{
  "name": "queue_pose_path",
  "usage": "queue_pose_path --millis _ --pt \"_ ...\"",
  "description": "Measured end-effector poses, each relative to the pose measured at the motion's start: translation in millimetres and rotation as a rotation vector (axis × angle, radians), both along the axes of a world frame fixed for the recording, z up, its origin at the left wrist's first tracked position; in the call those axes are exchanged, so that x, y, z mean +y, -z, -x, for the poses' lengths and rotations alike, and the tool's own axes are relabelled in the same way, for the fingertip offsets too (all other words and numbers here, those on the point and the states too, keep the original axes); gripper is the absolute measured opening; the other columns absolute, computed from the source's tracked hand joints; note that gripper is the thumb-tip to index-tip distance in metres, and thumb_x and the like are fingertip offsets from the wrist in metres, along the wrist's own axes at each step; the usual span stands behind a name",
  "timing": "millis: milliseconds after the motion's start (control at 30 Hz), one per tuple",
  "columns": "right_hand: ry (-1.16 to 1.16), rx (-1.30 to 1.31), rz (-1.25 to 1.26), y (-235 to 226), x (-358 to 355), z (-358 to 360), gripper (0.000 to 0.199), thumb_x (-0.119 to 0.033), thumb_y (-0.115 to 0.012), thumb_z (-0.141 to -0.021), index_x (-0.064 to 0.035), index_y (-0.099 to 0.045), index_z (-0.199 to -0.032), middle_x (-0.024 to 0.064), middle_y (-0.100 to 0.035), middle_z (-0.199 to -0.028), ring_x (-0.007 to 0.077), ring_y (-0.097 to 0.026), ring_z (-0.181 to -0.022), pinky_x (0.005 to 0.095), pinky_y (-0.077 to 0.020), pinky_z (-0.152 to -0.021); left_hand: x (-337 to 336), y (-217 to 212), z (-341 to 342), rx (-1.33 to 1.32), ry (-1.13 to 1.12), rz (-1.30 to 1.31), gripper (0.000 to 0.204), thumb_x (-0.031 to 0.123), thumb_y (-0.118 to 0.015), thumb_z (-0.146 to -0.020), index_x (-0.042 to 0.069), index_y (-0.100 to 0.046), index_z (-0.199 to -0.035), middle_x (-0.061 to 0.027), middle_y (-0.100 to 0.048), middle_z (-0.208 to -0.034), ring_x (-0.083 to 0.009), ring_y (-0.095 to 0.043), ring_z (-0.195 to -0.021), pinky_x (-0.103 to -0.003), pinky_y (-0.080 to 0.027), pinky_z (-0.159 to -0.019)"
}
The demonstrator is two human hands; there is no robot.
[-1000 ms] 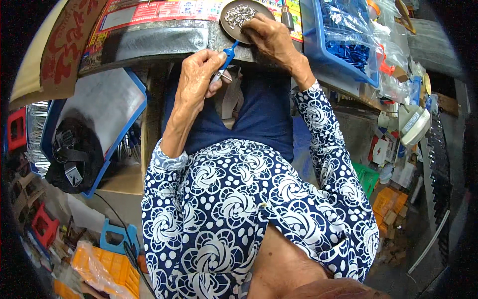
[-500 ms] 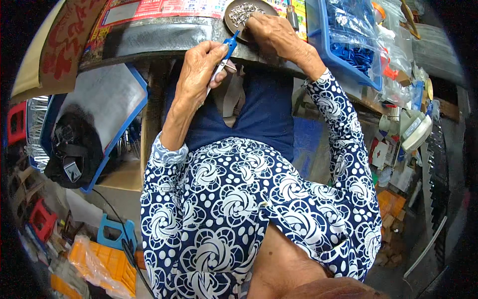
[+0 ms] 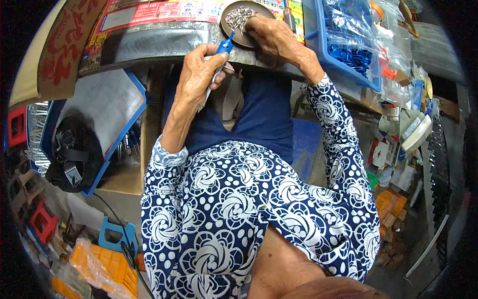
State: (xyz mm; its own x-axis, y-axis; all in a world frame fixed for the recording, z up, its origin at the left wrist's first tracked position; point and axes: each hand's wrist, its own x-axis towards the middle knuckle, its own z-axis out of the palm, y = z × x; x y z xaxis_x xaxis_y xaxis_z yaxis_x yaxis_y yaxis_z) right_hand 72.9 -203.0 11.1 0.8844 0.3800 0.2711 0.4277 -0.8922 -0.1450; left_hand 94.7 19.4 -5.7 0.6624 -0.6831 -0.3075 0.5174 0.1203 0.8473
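Note:
My left hand point(image 3: 200, 74) is closed around a slim tool-like piece point(image 3: 225, 47) with a blue, narrow-tipped upper end and a pale metallic lower part. Its blue tip points up toward a round brown dish point(image 3: 230, 41) at the edge of the bench. Small silver metal pins point(image 3: 241, 16), like rivets, are heaped in the dish. Over the dish's right side, my right hand point(image 3: 279, 39) reaches down with its fingers drawn together at the pins. Whatever those fingertips pinch is hidden from view.
Right of the dish stands a dark-handled tool point(image 3: 290, 19). Beyond it, a blue crate point(image 3: 326, 65) holds bagged blue pieces. Printed sheets point(image 3: 149, 15) cover the bench's far part. A blue-rimmed tray point(image 3: 142, 102) with a black bag point(image 3: 74, 152) lies at lower left, above an orange basket point(image 3: 102, 264).
The blue-tipped piece has tilted slightly and dropped a little in my left hand's grip. My right hand remains at the dish, its fingers shifted slightly among the pins.

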Motion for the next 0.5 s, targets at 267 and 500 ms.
queue_pose_path --millis 267,500 --pt "0.015 0.048 -0.032 -3.3 2.3 -2.5 0.012 -0.009 -0.054 -0.080 -0.0009 -0.051 -0.088 0.0179 -0.053 -0.075 0.0350 -0.055 -0.071 0.0394 -0.0433 -0.060 1.2 -0.1 -2.0 0.001 0.002 0.003 0.019 0.015 -0.056 -0.083 0.000 -0.050 -0.092 -0.0068 -0.058 -0.068 -0.0054 -0.044 -0.045 -0.017 -0.031 -0.035" --pt "0.063 0.120 -0.015 0.3 2.8 -8.1 0.015 -0.012 -0.054 -0.079 -0.0005 -0.049 -0.089 0.0184 -0.051 -0.074 0.0360 -0.053 -0.069 0.0408 -0.0422 -0.060 0.7 0.0 -1.8 -0.014 -0.001 -0.005 0.020 0.015 -0.056 -0.082 0.000 -0.049 -0.093 -0.0065 -0.058 -0.068 -0.0054 -0.045 -0.046 -0.016 -0.031 -0.035"
